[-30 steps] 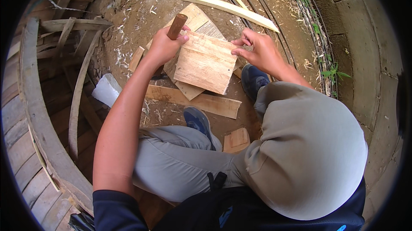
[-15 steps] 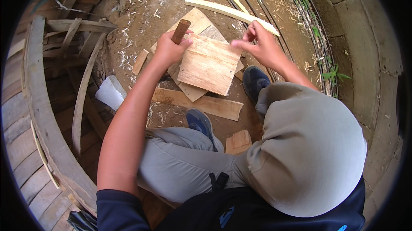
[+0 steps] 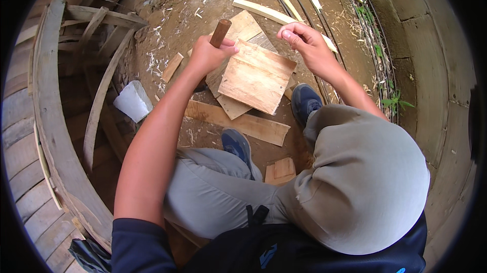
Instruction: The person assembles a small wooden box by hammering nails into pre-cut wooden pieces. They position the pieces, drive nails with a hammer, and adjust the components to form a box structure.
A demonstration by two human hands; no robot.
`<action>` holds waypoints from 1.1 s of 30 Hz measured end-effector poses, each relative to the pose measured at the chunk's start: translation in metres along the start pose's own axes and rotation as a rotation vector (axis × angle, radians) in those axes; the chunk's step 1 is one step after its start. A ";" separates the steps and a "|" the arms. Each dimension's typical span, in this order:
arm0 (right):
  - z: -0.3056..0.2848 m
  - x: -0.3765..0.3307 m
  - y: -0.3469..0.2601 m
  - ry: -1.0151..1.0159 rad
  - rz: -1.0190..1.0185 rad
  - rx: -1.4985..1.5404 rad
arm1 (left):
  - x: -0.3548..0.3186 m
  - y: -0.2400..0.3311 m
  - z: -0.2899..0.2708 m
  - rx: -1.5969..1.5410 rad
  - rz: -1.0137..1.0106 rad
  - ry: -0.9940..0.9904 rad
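Observation:
My left hand [image 3: 207, 56] is closed round a brown wooden handle [image 3: 220, 32] that sticks up out of the fist. The tool's other end is mostly hidden below the hand. Fingertips of that hand reach the upper left corner of a square, pale wooden board [image 3: 257, 77]. Other flat boards [image 3: 242, 25] lie crosswise beneath this one. Off the board's upper right corner, my right hand [image 3: 313, 48] is raised with fingers curled and thumb against them. Anything pinched there is too small to make out.
A long plank [image 3: 243, 125] lies near my shoes, with a small wood block [image 3: 280, 170] closer in. Pale strips [image 3: 264, 11] and dark cables [image 3: 312, 6] cross the far ground. At left are a white chunk [image 3: 133, 101] and a curved timber frame [image 3: 48, 95].
My right hand has come away from the board's corner, moving up, with its fingers drawn together. My left hand keeps hold of the handle. The whole view has shifted slightly.

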State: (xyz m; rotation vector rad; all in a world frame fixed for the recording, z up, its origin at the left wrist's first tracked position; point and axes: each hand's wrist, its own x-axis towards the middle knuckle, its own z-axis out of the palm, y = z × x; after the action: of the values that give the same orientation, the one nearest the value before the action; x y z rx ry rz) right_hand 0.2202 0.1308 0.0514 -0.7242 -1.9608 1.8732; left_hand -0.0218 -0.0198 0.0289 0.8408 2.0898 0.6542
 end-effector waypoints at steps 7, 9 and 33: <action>-0.009 -0.017 0.034 0.043 0.117 0.021 | 0.002 -0.004 0.002 0.017 0.035 -0.024; -0.014 -0.032 0.040 0.003 0.142 0.026 | 0.000 0.003 0.000 0.029 0.030 -0.044; -0.042 -0.072 0.015 -0.259 0.935 0.407 | -0.003 -0.006 0.006 0.082 -0.002 -0.038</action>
State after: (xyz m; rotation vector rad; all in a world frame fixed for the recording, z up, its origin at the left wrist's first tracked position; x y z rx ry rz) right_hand 0.3048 0.1247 0.0479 -1.4794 -1.3411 2.8925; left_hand -0.0175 -0.0248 0.0233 0.8899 2.0944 0.5509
